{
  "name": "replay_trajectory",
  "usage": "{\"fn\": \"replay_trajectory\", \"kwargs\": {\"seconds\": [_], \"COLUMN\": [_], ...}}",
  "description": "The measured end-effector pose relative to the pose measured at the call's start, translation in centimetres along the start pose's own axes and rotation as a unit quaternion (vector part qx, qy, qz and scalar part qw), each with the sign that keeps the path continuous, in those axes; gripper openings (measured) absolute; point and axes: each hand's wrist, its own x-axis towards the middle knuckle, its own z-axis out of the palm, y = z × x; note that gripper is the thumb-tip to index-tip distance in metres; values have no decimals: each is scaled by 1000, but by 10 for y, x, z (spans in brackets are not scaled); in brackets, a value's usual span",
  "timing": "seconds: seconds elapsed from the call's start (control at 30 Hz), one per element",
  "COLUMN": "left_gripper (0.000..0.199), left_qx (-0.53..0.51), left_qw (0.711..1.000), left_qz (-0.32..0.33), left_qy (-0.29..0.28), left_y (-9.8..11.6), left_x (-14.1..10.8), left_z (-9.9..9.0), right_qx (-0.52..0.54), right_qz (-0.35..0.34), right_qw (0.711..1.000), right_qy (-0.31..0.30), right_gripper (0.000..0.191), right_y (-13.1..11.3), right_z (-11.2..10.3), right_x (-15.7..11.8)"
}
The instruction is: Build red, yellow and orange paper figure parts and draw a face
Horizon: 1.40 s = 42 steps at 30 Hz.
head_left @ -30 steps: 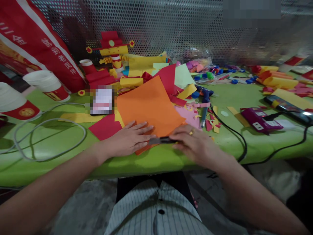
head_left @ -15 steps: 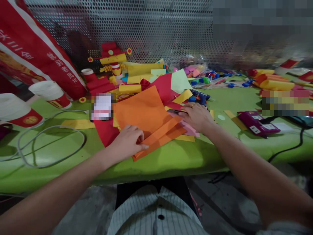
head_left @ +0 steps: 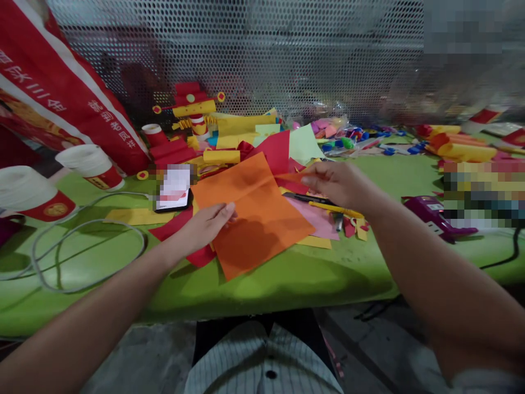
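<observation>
My right hand [head_left: 338,183] pinches the end of an orange paper strip [head_left: 290,177], raised over the larger orange paper sheet [head_left: 262,235]. The strip seems to stretch across to my left hand [head_left: 213,221], whose thumb and fingers are closed on its other end, though that end blends into the orange sheet. Beneath my right hand lie a slim black tool [head_left: 303,197] and a thin yellow tool [head_left: 338,208], beside pink paper [head_left: 318,218]. Red paper [head_left: 200,257] sticks out from under the sheet near my left hand.
A phone [head_left: 174,189] and a pale cable [head_left: 141,241] lie on the left, near stacked paper cups [head_left: 88,167]. Red and yellow paper figures [head_left: 192,101] stand behind. A purple device [head_left: 430,216] sits right on the green table [head_left: 283,293].
My right hand has let go of the black tool and risen with the orange strip. My left hand has moved up from the sheet's lower edge.
</observation>
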Motion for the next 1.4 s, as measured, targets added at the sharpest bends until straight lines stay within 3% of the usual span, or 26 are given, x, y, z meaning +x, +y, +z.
{"fn": "replay_trajectory", "kwargs": {"seconds": [0.07, 0.2, 0.3, 0.4, 0.57, 0.7, 0.9, 1.07, 1.13, 1.27, 1.4], "left_gripper": [50, 38, 30, 32, 39, 49, 76, 83, 82, 73, 67], "left_qx": [7, 143, 231, 257, 260, 252, 247, 269, 273, 281, 297], "left_qw": [1000, 988, 964, 948, 939, 935, 926, 916, 913, 911, 908], "left_qz": [3, 57, 133, 181, 215, 237, 267, 266, 259, 243, 228], "left_qy": [4, 4, -14, -42, -71, -81, -97, -133, -159, -180, -186], "left_y": [-5, -8, -8, -10, -13, -13, -13, -12, -12, -9, -5], "left_x": [5, 4, -2, -6, -7, -8, -11, -14, -14, -15, -17], "left_z": [3, 13, 17, 18, 17, 17, 16, 16, 15, 11, 10], "right_qx": [4, -55, -108, -100, -59, -107, -148, -185, -161, -100, -102], "right_qz": [52, 78, 47, -7, -64, -13, -36, -102, -139, -247, -264], "right_qw": [997, 994, 992, 995, 995, 993, 988, 977, 977, 955, 938], "right_qy": [54, 59, 54, 22, -38, -41, -31, 19, 0, -132, -200], "right_gripper": [27, 31, 32, 30, 29, 29, 33, 35, 32, 31, 42], "right_y": [-5, -24, -41, -56, -77, -89, -90, -80, -71, -42, -10], "right_z": [-3, 12, 36, 63, 107, 136, 147, 120, 99, 58, 45], "right_x": [20, 72, 108, 135, 161, 164, 154, 129, 105, 32, -31]}}
